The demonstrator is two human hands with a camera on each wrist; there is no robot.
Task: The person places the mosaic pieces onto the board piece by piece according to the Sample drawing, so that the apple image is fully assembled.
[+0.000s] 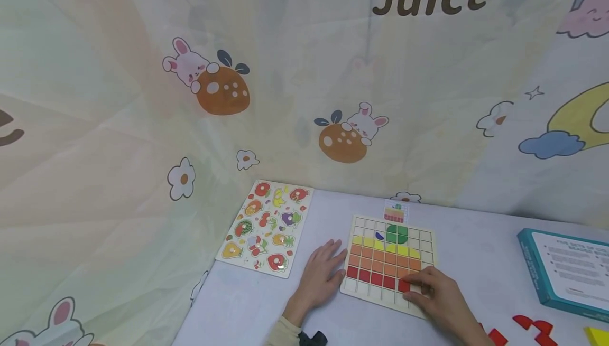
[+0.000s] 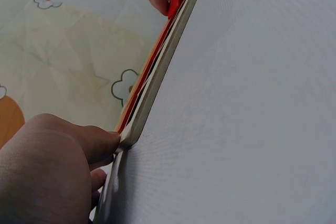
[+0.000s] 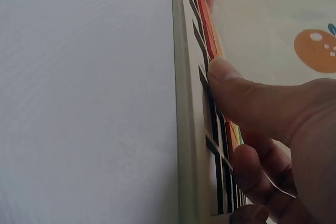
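A pale grid board [image 1: 376,298] lies on the white table, with rows of red, orange and yellow pieces, a green round shape [image 1: 397,234] and a small blue piece [image 1: 379,235]. My right hand [image 1: 440,293] pinches a red square tile [image 1: 404,286] at the right end of the red row; in the left wrist view this tile [image 2: 175,4] stands tilted above the board. My left hand [image 1: 317,274] rests at the board's left edge, fingers extended. In the left wrist view its thumb [image 2: 102,142] touches the board's corner.
Left of the grid board lies a fruit puzzle board [image 1: 295,219]. Behind it is a small pattern card [image 1: 396,211]. A teal-edged box [image 1: 566,272] lies at the right, with loose red pieces [image 1: 542,327] and a yellow piece [image 1: 597,336] nearer. A printed cloth hangs behind.
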